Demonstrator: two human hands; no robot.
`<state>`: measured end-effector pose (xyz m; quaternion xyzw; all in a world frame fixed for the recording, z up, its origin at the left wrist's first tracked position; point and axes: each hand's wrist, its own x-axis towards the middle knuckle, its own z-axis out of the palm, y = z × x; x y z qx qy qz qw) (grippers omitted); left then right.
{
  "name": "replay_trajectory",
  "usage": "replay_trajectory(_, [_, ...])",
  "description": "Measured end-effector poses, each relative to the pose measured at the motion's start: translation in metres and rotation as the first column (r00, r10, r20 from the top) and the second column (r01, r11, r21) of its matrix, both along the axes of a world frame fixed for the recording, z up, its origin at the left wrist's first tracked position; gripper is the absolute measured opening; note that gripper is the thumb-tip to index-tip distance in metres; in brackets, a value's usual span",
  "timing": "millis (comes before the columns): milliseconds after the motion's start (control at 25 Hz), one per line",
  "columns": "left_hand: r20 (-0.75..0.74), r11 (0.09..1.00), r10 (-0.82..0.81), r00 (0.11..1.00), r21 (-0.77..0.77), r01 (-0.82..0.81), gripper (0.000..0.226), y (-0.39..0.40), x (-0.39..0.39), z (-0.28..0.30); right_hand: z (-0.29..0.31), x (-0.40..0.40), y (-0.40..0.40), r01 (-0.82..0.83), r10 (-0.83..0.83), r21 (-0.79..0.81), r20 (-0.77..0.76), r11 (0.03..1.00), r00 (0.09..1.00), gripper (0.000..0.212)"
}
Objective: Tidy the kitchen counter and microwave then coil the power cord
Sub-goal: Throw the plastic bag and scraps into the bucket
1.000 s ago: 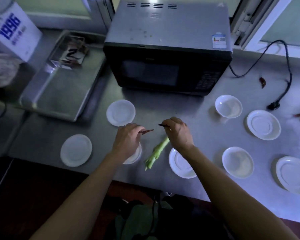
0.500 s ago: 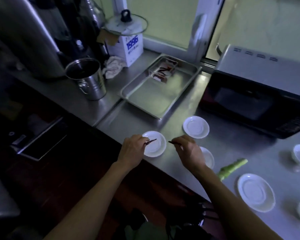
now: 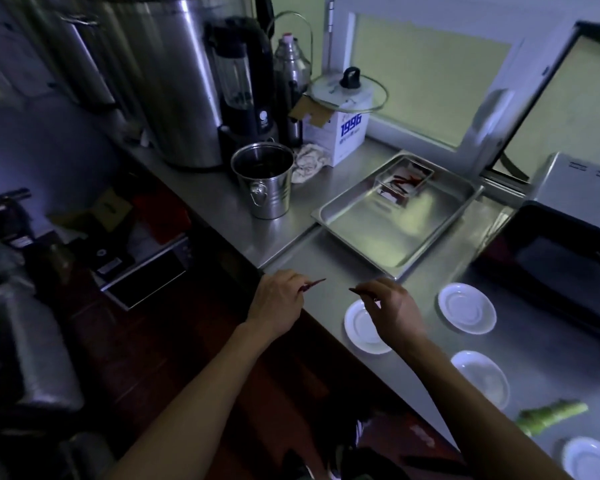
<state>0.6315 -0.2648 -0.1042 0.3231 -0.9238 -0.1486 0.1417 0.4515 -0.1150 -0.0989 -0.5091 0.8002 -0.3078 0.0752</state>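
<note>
Two hands (image 3: 278, 304) (image 3: 394, 311), each pinching a chili (image 3: 312, 285) (image 3: 361, 292)

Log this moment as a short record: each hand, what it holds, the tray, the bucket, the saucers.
left hand: pinches a dried chili
right hand: pinches another chili, above a saucer
tray: on the counter, holds a clear box with chilies
bucket: upright, left of the tray
saucers: four in view, all bare
stalk: green, lies on the counter
</note>
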Motion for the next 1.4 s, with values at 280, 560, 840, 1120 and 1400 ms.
replay_trajectory(280, [0.002,1.000,0.008,1.000,0.015,-0.008,0.027,-0.052,-0.029,-0.006,-0.011,-0.029,-0.058,-0.054,0.054,-0.022,0.006,0.998,0.999,0.020])
replay_trajectory(560, [-0.009,0.996,-0.094,0.996,0.001,0.094,0.024,-0.122,-0.136,-0.001,-0.026,-0.118,-0.123,0.031,-0.027,-0.107,0.034,0.994,0.999,0.021])
replay_trajectory(840, [0.013,0.978,-0.210,0.978,0.003,0.210,0.021,-0.169,-0.234,0.000,-0.034,-0.201,-0.148,0.155,-0.149,-0.122,0.057,0.980,0.987,0.018])
replay_trajectory(1120, [0.012,0.936,-0.350,0.937,0.047,0.349,0.021,-0.199,-0.304,-0.014,-0.042,-0.248,-0.162,0.265,-0.260,-0.079,0.069,0.961,0.963,0.017])
replay_trajectory(1400, [0.050,0.871,-0.488,0.871,0.094,0.483,0.022,-0.250,-0.374,-0.036,-0.050,-0.279,-0.197,0.419,-0.418,0.008,0.079,0.908,0.905,0.019])
